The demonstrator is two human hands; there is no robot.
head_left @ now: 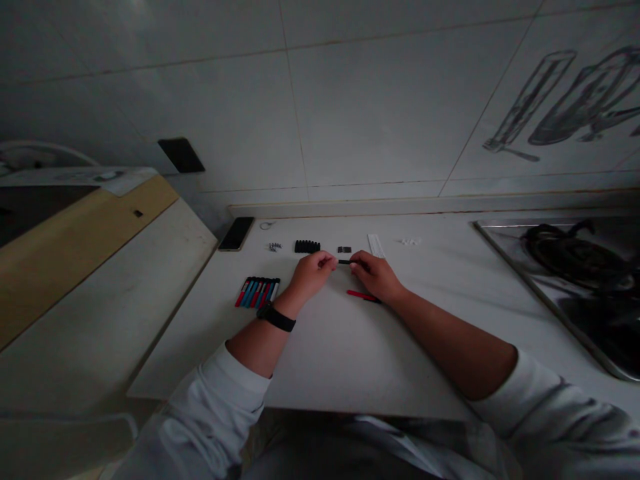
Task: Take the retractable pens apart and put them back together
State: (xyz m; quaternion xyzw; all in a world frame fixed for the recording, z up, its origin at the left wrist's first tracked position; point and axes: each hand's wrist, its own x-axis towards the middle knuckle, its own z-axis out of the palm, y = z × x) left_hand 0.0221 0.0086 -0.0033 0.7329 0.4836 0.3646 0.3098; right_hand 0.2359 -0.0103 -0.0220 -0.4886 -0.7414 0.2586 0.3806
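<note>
My left hand (315, 272) and my right hand (377, 273) meet over the white counter (325, 360), fingers pinched. A short, thin black pen part (345, 262) spans the gap between their fingertips; its ends are hidden in the fingers. Just below my right hand lies a red pen barrel (359, 293) with a dark piece beside it. Behind the hands are a row of black pen grips (307, 246), a group of small dark pieces (344, 249) and thin white sticks (375, 245). Several red, blue and white pens (257, 292) lie side by side near my left wrist.
Small springs (274, 247), a ring (267, 226) and a phone (237, 234) lie at the back left. Tiny white pieces (410, 241) sit at the back right. A gas stove (540, 287) borders the counter on the right; a tiled wall (370, 113) rises behind.
</note>
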